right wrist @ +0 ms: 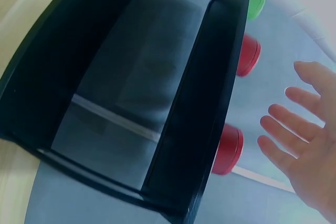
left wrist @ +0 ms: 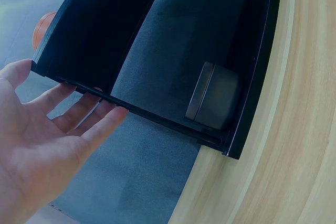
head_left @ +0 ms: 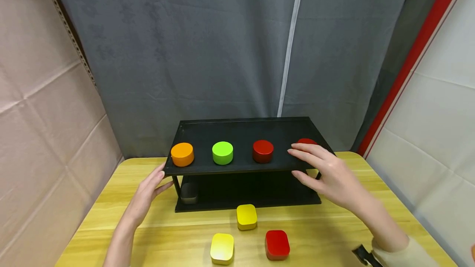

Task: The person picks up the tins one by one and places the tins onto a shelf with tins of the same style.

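My left hand [head_left: 142, 199] holds the left edge of a black two-tier shelf [head_left: 237, 127], thumb at the top tier's corner and the other fingers along the side below it. My right hand [head_left: 328, 172] hovers beside the shelf's right end, fingers spread and holding nothing. Close to its fingertips stands a red round block [right wrist: 228, 149], partly hidden by the hand in the head view. Along the top tier's front run another red round block [head_left: 262, 151], a green round block [head_left: 222, 153] and an orange round block [head_left: 182, 154].
On the wooden table [head_left: 167, 238] before the shelf lie two yellow square blocks, a nearer one [head_left: 222, 249] and a farther one [head_left: 246, 216], plus a red square block [head_left: 277, 244]. A dark rounded object [left wrist: 215, 95] rests on the lower tier's left end. Grey curtain [head_left: 222, 52] hangs behind.
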Tool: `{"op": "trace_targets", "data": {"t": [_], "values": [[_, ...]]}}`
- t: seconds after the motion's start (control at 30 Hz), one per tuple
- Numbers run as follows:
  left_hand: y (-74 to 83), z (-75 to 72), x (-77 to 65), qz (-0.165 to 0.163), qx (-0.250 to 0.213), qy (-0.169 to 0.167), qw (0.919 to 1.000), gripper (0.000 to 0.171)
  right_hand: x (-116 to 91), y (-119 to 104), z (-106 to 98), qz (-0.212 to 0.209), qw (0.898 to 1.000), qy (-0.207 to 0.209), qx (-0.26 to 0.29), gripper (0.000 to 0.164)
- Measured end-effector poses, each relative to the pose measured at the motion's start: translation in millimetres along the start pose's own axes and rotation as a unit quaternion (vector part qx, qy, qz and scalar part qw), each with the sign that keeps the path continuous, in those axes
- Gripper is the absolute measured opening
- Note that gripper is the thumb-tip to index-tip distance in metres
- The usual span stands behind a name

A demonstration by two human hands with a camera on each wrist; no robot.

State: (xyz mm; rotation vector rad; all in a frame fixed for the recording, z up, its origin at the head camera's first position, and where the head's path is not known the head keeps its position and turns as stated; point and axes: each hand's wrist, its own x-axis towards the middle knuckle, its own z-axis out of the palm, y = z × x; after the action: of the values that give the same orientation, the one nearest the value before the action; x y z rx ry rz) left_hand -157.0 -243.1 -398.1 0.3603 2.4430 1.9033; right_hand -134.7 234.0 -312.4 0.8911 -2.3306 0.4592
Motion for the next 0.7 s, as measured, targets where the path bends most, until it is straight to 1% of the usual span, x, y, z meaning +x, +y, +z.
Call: {"op": "trace_targets", "data": {"t": [0.13,0.37,0.53,0.7], "values": [[0.2,0.2,0.3,0.000,0.000,-0.001,1.0000,0.064,0.2,-7.4,4.2,-0.004,1.000,-0.010,0.019,0.065],[0.3,0.3,0.5,0.001,0.000,-0.001,1.0000,0.064,3.1,-18.6,12.4,-0.005,1.000,-0.025,0.013,0.062],[0.2,0.1,-0.1,0.004,-0.001,-0.001,1.0000,0.063,6.6,-26.3,20.5,-0.022,0.999,-0.033,0.029,0.058],[0.8,0.4,-0.1,0.002,0.001,0.000,1.0000,0.063,10.4,-34.3,28.4,-0.045,0.996,-0.058,0.059,0.052]]}}
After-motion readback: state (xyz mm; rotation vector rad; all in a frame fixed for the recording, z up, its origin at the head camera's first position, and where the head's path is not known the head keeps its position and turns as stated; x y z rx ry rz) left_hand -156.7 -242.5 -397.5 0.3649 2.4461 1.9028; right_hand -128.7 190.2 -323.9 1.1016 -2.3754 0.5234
